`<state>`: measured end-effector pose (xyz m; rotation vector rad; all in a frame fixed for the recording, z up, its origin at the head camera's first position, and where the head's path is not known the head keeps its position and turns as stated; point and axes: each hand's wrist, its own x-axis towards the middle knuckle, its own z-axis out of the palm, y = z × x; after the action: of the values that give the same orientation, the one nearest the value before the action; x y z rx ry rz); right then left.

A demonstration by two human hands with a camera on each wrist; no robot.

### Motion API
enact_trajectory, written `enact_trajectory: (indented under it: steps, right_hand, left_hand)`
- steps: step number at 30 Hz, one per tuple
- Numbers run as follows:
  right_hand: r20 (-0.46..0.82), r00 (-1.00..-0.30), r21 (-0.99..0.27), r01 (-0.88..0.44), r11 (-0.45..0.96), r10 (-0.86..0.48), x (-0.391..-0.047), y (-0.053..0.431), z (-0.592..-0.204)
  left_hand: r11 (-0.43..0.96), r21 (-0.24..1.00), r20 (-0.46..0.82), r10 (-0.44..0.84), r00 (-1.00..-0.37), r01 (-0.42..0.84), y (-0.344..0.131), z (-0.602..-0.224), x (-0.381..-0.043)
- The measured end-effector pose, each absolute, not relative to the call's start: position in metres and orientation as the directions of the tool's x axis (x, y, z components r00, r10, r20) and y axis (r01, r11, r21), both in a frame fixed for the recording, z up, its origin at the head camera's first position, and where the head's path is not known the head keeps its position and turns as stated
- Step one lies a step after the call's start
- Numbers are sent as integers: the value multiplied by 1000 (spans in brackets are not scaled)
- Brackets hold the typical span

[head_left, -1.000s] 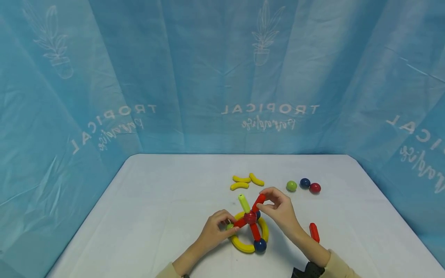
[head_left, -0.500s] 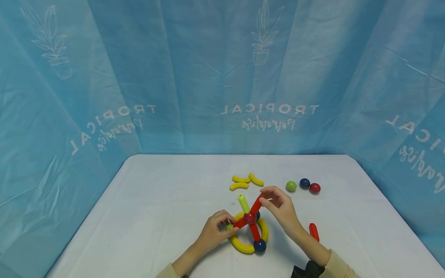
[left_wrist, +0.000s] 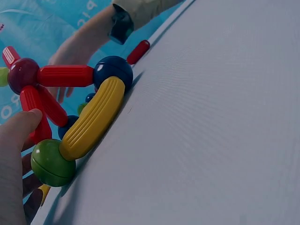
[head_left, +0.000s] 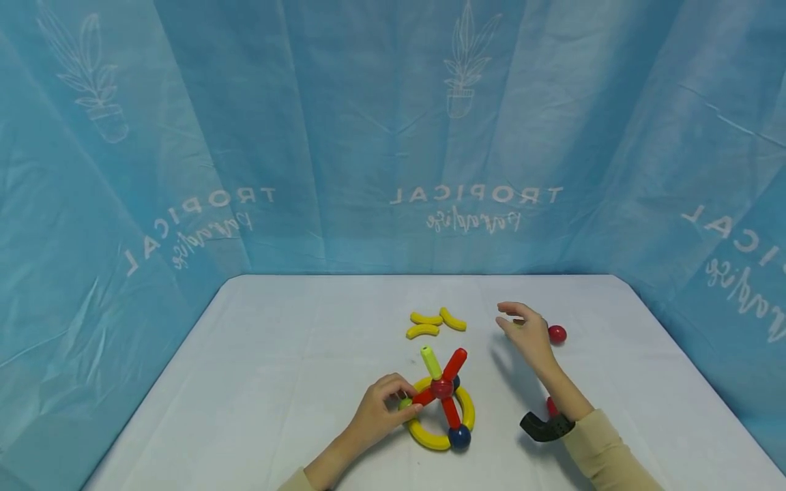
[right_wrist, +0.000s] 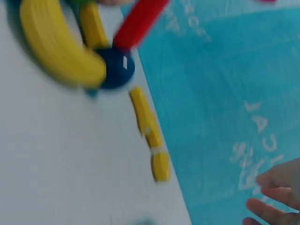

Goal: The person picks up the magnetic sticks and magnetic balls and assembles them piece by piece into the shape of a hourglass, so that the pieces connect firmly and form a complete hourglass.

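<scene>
A magnetic construction of rods and balls stands on the white table. Its base is a ring of curved yellow rods (head_left: 430, 441) with a green ball (left_wrist: 54, 162) and blue balls (head_left: 459, 437). Red rods (left_wrist: 65, 76) slope up to a red ball (head_left: 442, 389) on top, from which a lime rod (head_left: 432, 363) and another red rod (head_left: 455, 364) stick up. My left hand (head_left: 383, 408) pinches the sloping red rod (left_wrist: 35, 112) beside the green ball. Fingers spread and holding nothing, my right hand (head_left: 531, 335) hovers in front of loose balls, mostly hiding the green and blue ones.
Three short curved yellow rods (head_left: 422, 331) lie behind the construction. A loose red ball (head_left: 557, 334) rests right of my right hand. Under the right forearm shows part of a loose red rod (head_left: 551, 407). Blue printed curtain (head_left: 393, 136) encloses the table's back and sides.
My right hand has let go of the upper red rod, which stays up on the red ball, and has moved right and back to the loose balls. The left hand keeps its place.
</scene>
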<state>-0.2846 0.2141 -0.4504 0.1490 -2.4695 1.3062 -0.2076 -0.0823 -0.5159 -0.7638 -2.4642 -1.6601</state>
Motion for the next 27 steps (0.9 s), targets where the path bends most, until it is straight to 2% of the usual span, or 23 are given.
enact_trajectory:
  steps: [9, 18, 23, 27]
  right_hand:
    - [307, -952, -700, -235, 674, -13, -298, 234, -468]
    - [152, -988, -691, -107, 714, -2, -299, 232, -474]
    - [180, -984, -723, -133, 678, -1, -297, 227, -470]
    - [145, -989, -814, -128, 566, -15, -285, 209, -450]
  left_hand:
    - [284, 851, 332, 363, -871, 443, -83, -516, -206]
    - [290, 833, 361, 359, -861, 471, -82, -512, -207]
    - [286, 821, 383, 365, -849, 494, -83, -510, -208]
    - [282, 820, 388, 368, -845, 499, -84, -517, -208]
